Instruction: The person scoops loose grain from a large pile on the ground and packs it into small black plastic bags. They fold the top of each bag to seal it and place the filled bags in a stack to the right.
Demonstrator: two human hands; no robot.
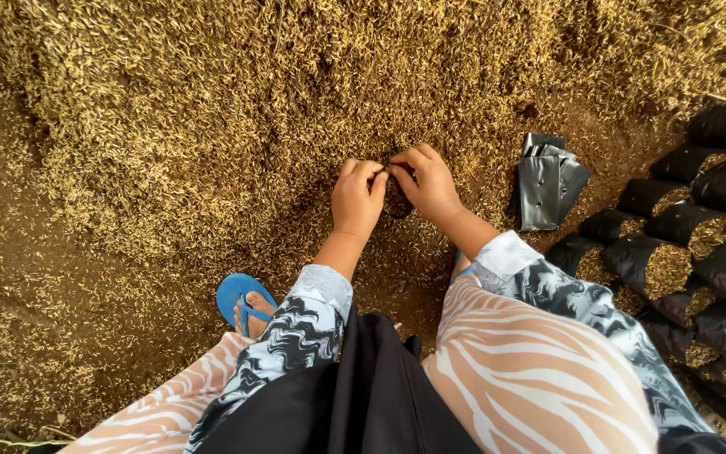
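**At frame centre: thin bag pinched at its mouth**

Against the husk heap point(212, 126), left hand point(357, 197) and right hand point(432, 187) pinched shut on the rim of a small black bag point(397, 200). Probably light, limp, slippery film; best gripped at the rim. Flat spare bags point(548, 181) right of centre, filled bags point(674, 252) at right edge.

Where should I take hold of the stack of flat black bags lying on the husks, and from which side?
Take the stack of empty black bags by its upper end, where the edges fan apart and lift off the husk pile, probably giving fingers an edge to pinch. Come from the left with the right hand; filled bags crowd the right side.
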